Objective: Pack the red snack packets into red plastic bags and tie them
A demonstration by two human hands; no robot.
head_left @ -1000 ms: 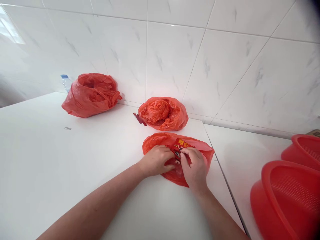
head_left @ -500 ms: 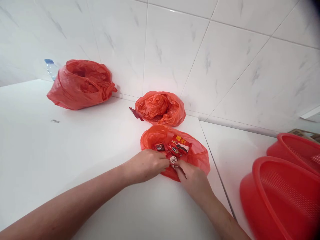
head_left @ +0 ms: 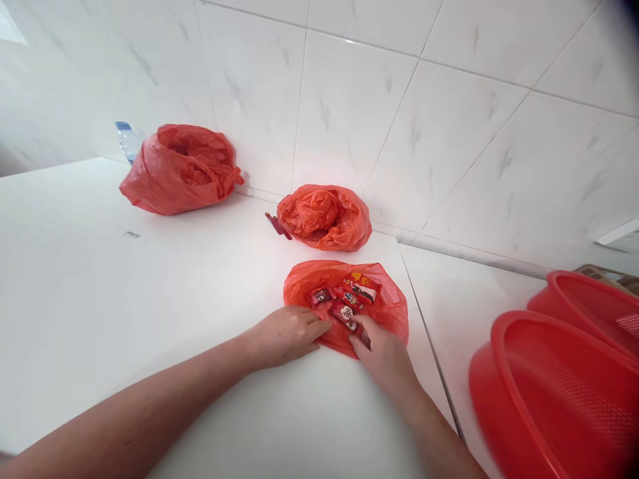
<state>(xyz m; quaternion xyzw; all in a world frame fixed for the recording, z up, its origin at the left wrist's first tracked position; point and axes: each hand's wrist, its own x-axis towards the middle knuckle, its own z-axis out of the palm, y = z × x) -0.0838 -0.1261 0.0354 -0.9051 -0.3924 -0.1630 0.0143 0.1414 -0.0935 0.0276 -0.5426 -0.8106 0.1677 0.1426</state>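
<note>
A red plastic bag (head_left: 394, 313) lies open on the white table with several small wrapped packets inside. At its near left edge my left hand (head_left: 287, 336) is closed over the rim, thumb below and fingers on top. My right hand (head_left: 384, 349) reaches in from the near right, with thumb and forefinger closed on the end of a red packet with a white heart-shaped label (head_left: 343, 313). Farther in lie a larger red packet with yellow print (head_left: 364, 287) and a small dark-red packet (head_left: 319, 296).
Behind stands a second red bag (head_left: 324, 216) with crumpled plastic inside, dark-red scissor-like handles (head_left: 278, 226) beside it. A bigger red bag (head_left: 174, 173) and a clear bottle (head_left: 127, 141) are by the tiled wall. Red baskets (head_left: 504, 372) stand at right; a small scrap (head_left: 132, 234) lies left.
My left hand has drawn away from the heart-labelled packet to the bag's near left rim. My right hand stays at the packet. The view has shifted slightly.
</note>
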